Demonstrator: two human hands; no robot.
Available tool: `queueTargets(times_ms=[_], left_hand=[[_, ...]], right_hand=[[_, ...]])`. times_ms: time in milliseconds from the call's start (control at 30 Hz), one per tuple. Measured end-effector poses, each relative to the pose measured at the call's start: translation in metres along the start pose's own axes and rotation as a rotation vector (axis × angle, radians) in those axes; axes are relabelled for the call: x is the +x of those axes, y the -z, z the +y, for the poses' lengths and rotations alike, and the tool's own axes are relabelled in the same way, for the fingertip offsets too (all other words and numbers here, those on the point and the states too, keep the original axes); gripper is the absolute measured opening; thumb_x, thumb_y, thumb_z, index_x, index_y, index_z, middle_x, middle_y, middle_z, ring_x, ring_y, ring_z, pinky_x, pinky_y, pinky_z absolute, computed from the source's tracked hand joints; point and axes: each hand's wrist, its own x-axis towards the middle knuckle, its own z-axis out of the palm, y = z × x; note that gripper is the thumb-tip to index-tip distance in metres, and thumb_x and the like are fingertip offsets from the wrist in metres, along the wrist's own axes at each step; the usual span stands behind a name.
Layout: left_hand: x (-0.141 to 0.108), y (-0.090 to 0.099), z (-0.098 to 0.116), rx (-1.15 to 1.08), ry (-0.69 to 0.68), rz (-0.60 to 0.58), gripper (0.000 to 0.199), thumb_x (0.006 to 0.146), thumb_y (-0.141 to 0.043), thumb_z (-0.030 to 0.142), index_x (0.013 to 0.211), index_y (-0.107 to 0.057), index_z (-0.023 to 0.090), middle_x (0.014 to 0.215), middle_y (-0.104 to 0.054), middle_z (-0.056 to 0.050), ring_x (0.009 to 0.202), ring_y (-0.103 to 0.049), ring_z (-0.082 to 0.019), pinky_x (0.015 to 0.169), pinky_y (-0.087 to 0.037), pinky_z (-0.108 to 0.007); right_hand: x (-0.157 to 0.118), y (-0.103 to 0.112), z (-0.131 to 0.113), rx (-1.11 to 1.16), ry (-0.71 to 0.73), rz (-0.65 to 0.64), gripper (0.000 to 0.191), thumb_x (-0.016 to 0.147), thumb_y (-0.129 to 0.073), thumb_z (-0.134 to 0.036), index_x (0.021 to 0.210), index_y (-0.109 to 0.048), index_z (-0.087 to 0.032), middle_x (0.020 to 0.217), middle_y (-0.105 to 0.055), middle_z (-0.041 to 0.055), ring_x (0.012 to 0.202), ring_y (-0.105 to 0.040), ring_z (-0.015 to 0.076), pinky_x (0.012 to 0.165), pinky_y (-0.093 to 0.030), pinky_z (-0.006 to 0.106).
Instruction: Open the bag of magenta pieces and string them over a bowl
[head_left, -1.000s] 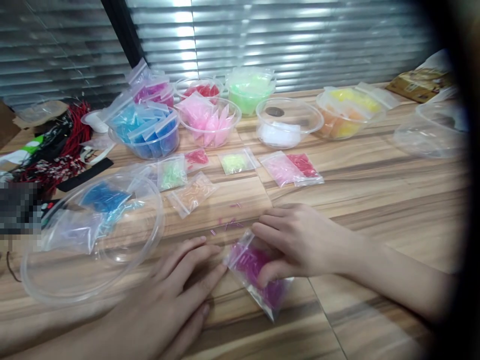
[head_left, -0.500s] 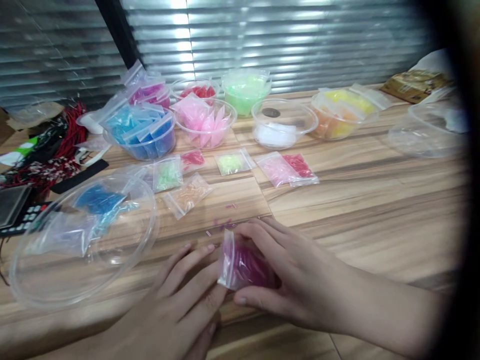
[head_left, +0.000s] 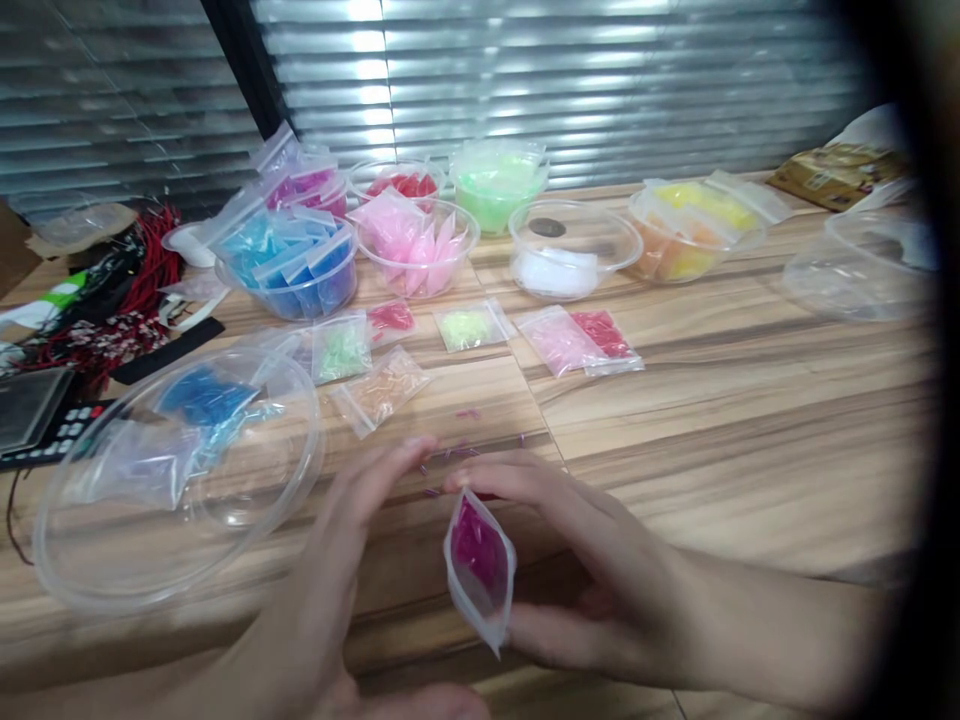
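Observation:
A small clear bag with purple pieces inside [head_left: 480, 560] stands near the front middle, its mouth gaping towards the camera. My right hand [head_left: 600, 560] grips it between thumb and fingers. To its left, my left hand [head_left: 337, 580] is spread, with thumb and fingers wide apart and nothing between them. A few small purple tubes [head_left: 461, 452] lie loose on the wooden table [head_left: 750, 450], just beyond the hands.
A large clear tub [head_left: 316, 450] with blue and pale bags stands at left. Several flat bags, one orange [head_left: 381, 390], lie mid-table. Behind are bowls of coloured bags, including pink [head_left: 416, 250]. Red and black wires [head_left: 150, 260] and a keypad device [head_left: 67, 435] are far left.
The purple bag has turned upright and its mouth has opened. My left hand has moved away from the bag and spread its thumb and fingers. The view has shifted slightly.

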Motion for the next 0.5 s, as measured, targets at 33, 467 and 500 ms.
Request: queueTargets(times_ms=[33,467,500], left_hand=[[0.002,-0.003,0.001,-0.039,0.013,-0.023,0.084,0.085,-0.052,0.060,0.149,-0.011,0.023,0.147,-0.038,-0.013,0.132,-0.045,-0.027,0.101,-0.052,-0.040],[0.007,-0.017,-0.001,-0.310,-0.051,0.062,0.049,0.084,-0.065,0.030,0.130,-0.050,0.035,0.147,-0.041,-0.001,0.134,-0.043,-0.026,0.107,-0.045,-0.042],[0.007,-0.018,-0.001,-0.351,-0.031,0.072,0.053,0.083,-0.067,0.029,0.132,-0.048,0.035,0.146,-0.043,-0.001,0.133,-0.044,-0.026,0.107,-0.045,-0.041]], right_hand=[[0.000,-0.003,0.001,0.015,0.020,0.005,0.060,0.088,-0.061,-0.032,0.139,-0.030,-0.030,0.128,-0.056,0.0078,0.117,-0.056,0.0196,0.094,-0.052,0.030],[-0.003,-0.010,0.021,0.013,0.218,0.058,0.059,0.086,-0.065,-0.032,0.137,-0.038,-0.018,0.134,-0.048,0.0137,0.130,-0.043,0.0192,0.105,-0.043,0.028],[-0.002,-0.009,0.021,0.006,0.218,0.050,0.060,0.086,-0.065,-0.031,0.137,-0.037,-0.017,0.134,-0.048,0.0143,0.131,-0.043,0.0193,0.105,-0.043,0.028]])
